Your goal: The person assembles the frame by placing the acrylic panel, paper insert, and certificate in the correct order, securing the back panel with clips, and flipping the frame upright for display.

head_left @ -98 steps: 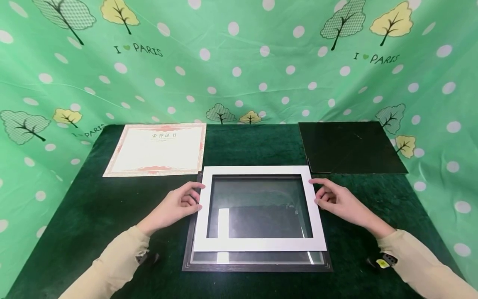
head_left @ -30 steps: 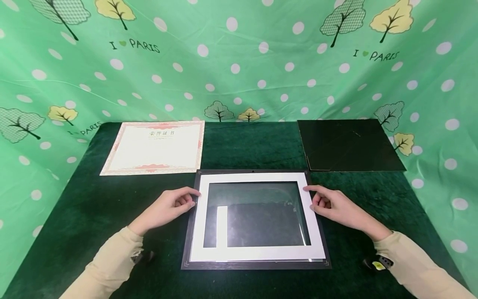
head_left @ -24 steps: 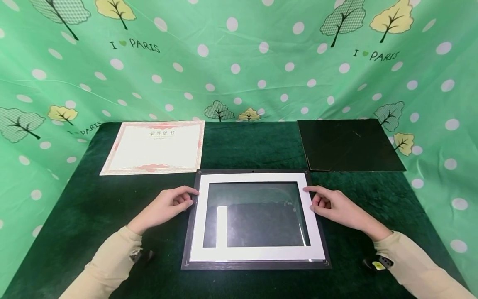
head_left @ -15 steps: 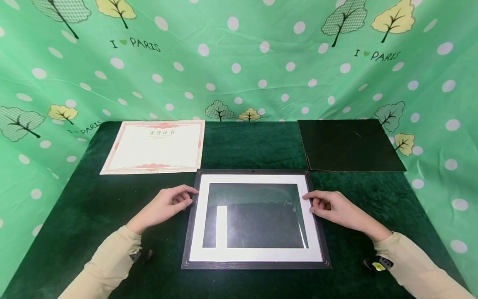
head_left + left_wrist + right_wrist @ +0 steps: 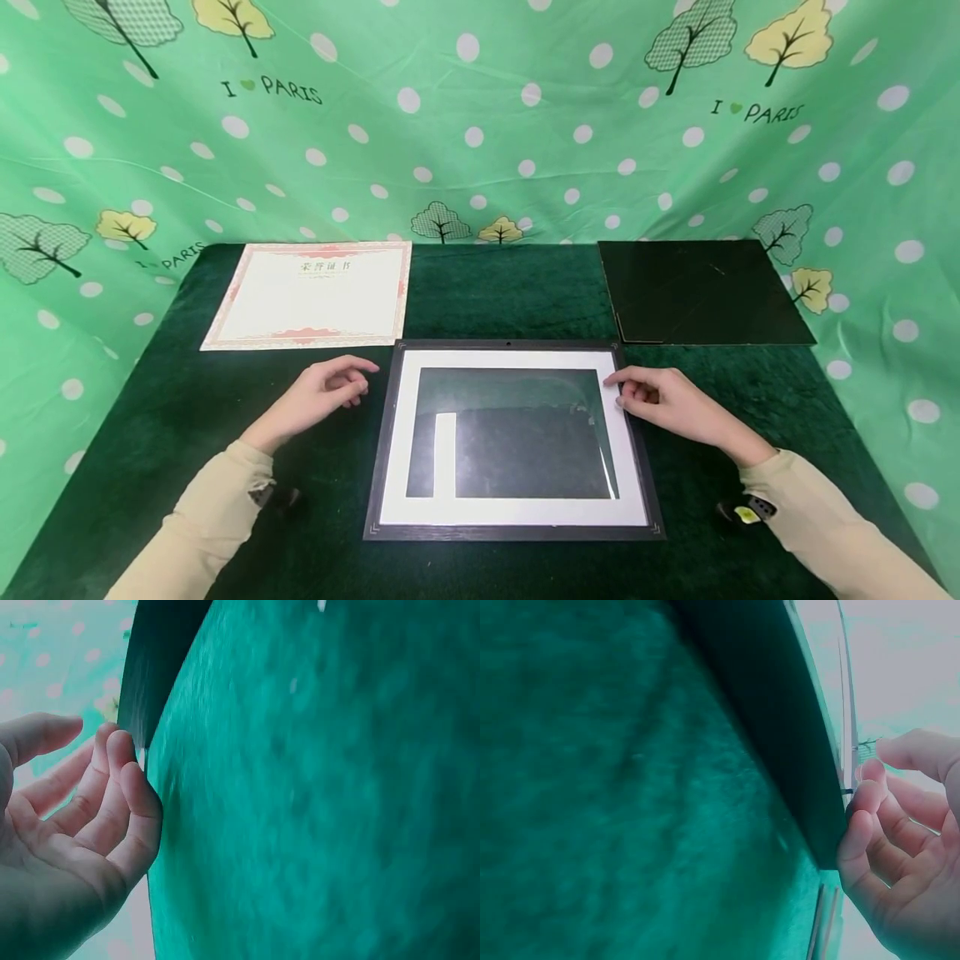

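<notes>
A black picture frame (image 5: 517, 532) lies flat on the table, with a white mat (image 5: 517, 359) sitting inside its border and clear glass (image 5: 517, 442) showing through the mat's window. My left hand (image 5: 311, 396) is off the frame's left side, apart from it, fingers loosely bent and holding nothing. At the frame's right border, my right hand (image 5: 671, 404) has its index fingertip over the edge of the mat and its thumb just below. The right wrist view shows the fingers relaxed beside the frame's dark side (image 5: 780, 712), nothing pinched between them.
A white certificate (image 5: 322, 304) with a red patterned border lies at the back left. At the back right is a flat black board (image 5: 705, 292). Dark green cloth (image 5: 510, 292) covers the table, and a polka-dot green curtain (image 5: 480, 167) hangs behind and beside it.
The white mat has slid down from overhanging the frame's top edge to sit within its border. My left hand has since let go and drawn away left; my right hand has shifted slightly up.
</notes>
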The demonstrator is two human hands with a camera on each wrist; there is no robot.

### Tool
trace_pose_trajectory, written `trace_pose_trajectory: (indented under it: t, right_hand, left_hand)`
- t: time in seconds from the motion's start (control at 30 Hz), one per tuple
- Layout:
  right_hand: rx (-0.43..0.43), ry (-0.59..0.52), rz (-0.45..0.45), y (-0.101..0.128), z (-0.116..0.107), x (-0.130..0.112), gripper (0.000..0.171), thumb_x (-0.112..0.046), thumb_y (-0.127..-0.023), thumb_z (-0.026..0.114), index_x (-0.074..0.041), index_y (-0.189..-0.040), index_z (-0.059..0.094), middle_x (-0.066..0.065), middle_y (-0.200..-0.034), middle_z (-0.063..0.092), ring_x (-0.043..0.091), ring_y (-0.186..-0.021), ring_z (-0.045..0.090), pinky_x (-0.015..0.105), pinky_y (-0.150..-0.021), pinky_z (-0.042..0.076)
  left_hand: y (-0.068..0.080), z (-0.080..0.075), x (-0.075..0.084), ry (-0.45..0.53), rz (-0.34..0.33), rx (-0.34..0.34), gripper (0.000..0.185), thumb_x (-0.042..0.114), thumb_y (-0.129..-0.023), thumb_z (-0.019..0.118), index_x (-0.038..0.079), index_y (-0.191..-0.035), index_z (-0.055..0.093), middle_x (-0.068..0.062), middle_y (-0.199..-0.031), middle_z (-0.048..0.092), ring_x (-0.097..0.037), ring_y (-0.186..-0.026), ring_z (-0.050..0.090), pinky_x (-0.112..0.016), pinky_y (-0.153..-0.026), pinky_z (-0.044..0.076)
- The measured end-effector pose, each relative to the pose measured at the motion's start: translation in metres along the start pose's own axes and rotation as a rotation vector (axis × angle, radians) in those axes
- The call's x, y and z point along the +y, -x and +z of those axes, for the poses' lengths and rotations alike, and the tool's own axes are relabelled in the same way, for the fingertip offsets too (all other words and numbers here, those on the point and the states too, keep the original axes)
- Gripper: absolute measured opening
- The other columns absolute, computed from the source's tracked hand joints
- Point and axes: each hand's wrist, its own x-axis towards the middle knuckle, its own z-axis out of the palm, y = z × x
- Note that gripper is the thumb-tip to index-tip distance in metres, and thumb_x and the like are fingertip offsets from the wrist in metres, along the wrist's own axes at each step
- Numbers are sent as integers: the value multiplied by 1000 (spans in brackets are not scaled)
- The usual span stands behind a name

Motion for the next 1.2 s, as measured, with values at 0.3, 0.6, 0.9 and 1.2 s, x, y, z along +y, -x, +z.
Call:
trace_pose_trajectory:
  t: [0.3,0.6,0.9,1.2]
  right_hand:
    - [64,-30,-36,-20,1,-8,21,-4,-93,60,-6,-113,67,-3,-79,57,12,-63,49,26,-55,42]
    - [72,-106,-44,-32,8,-17,20,-13,-97,60,-7,-114,67,2,-81,60,14,-60,50,27,-52,42]
    - [67,-141,-31,-39,15,-18,21,-13,-96,60,-7,-115,67,2,-80,61,16,-61,54,27,-53,42]
    - [47,-145,-16,-44,18,-19,21,-15,-97,60,-8,-115,67,2,-80,61,16,-62,53,27,-53,42]
  left_hand:
    - [-7,-30,-19,86,-12,120,32,12,-99,55,-2,-128,53,-24,-106,62,-21,-87,64,-28,-74,53]
    - [-3,-70,-31,107,-49,224,45,20,-100,54,-6,-136,45,-26,-128,50,-16,-103,60,-20,-80,50]
    - [3,-113,-49,44,-224,343,58,34,-101,51,-1,-144,35,-23,-144,33,-23,-115,46,-32,-98,39]
    - [10,-142,-80,72,-336,500,65,34,-100,49,1,-150,25,-24,-157,7,-43,-138,5,-59,-111,9]
